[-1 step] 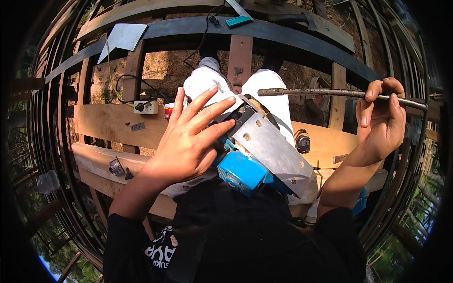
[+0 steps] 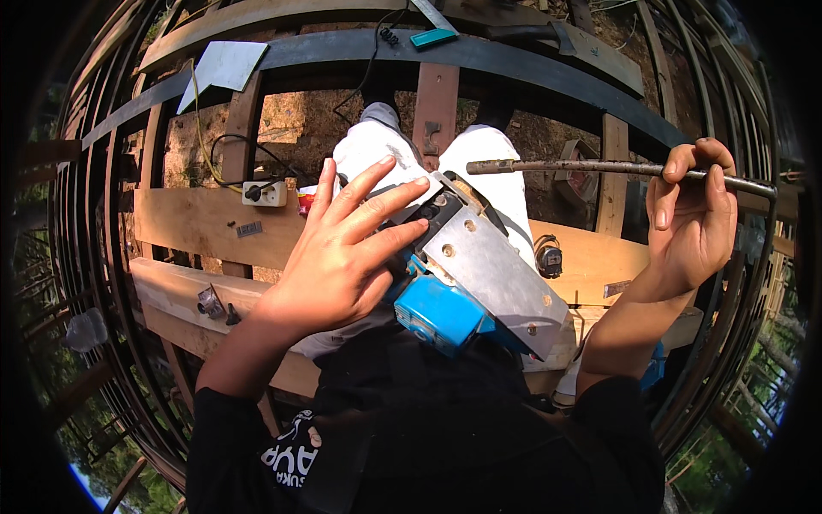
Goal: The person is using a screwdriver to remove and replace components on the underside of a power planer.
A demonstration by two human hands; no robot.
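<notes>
Fingers of the left hand are spread, their tips resting on a blue-bodied power tool with a flat silver-grey metal plate facing up, mostly to their right. The right hand pinches a long, slender, dark metal rod extending leftward from its fingers. Left of the spread fingers sits a white rectangular socket block; below-left of the pinching ones, a rounded black device.
</notes>
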